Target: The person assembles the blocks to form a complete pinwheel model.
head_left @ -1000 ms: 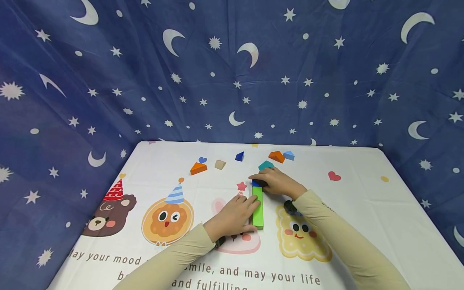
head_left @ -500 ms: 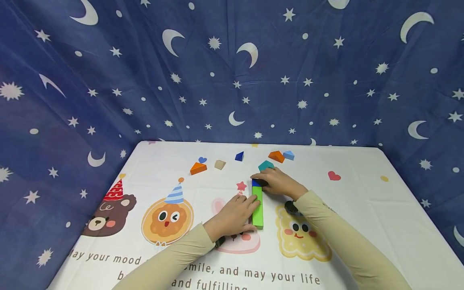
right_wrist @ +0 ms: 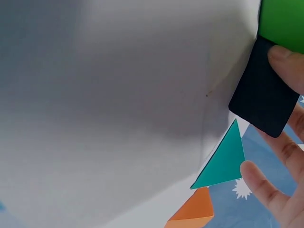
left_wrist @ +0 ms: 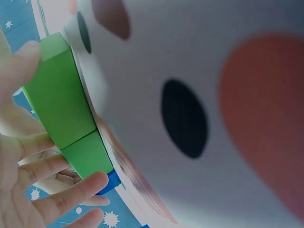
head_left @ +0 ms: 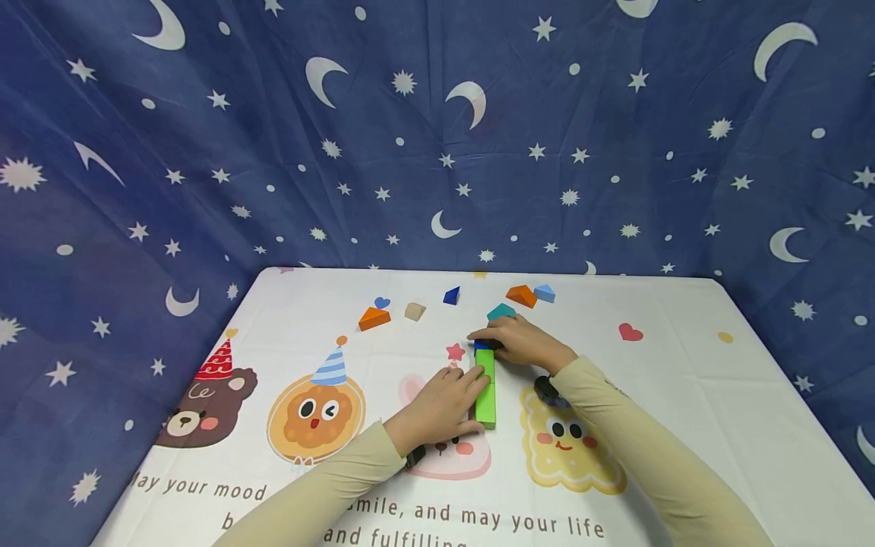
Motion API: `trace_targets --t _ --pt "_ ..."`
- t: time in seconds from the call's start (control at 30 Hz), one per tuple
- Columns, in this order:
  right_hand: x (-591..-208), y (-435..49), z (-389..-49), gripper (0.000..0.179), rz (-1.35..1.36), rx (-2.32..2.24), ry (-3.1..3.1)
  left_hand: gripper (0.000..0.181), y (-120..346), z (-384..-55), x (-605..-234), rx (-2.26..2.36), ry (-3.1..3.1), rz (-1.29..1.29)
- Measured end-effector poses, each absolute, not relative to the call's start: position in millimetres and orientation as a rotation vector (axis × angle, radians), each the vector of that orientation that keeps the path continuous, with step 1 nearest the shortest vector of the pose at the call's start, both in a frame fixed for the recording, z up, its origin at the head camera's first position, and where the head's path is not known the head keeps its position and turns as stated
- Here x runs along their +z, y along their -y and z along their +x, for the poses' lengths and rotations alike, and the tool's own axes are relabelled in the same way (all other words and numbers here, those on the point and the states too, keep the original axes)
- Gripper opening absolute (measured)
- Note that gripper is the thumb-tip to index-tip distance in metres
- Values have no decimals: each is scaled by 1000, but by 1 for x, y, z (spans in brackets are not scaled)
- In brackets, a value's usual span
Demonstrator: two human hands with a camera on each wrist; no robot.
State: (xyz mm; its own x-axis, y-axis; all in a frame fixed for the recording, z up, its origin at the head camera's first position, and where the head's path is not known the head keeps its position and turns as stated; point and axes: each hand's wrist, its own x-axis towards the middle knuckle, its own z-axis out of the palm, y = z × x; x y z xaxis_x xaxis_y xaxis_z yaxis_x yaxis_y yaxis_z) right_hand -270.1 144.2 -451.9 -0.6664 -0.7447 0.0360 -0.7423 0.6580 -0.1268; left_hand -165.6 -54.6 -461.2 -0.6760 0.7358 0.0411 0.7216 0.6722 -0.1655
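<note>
Two green blocks [head_left: 486,406] stand end to end in a row on the table, a seam between them. My left hand [head_left: 440,406] holds them from the left, thumb at the near end and fingers over the upper part. At the row's far end is a blue block [head_left: 481,346], lined up with the green. My right hand [head_left: 522,343] grips it, the thumb on its dark face [right_wrist: 261,90] in the right wrist view. Just beyond that hand lies a teal triangular block [head_left: 501,311], one right fingertip close to it in the right wrist view.
Farther back lie an orange block [head_left: 522,295] beside a light blue one [head_left: 544,293], a dark blue wedge [head_left: 452,295], a beige block [head_left: 414,311] and another orange block [head_left: 374,318]. A blue star-and-moon curtain [head_left: 383,137] hangs behind the white printed tablecloth [head_left: 677,380].
The green row has shifted slightly away from the person, toward the blue block. The right hand has moved only a little, and the loose blocks stay where they were.
</note>
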Motion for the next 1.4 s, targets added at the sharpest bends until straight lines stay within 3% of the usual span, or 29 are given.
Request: trace_targets --t 0.67,1.23,1.4 --pt "-455 -148 -270 44 -1321 -180 -2864 75 53 -162 -460 223 2815 -1179" --pt "-455 -151 -266 63 -1244 -207 -2883 74 55 -162 -461 203 2819 -1210" --pt "-448 -161 -268 58 -1202 -278 -2886 74 55 -163 -462 185 2829 -1214"
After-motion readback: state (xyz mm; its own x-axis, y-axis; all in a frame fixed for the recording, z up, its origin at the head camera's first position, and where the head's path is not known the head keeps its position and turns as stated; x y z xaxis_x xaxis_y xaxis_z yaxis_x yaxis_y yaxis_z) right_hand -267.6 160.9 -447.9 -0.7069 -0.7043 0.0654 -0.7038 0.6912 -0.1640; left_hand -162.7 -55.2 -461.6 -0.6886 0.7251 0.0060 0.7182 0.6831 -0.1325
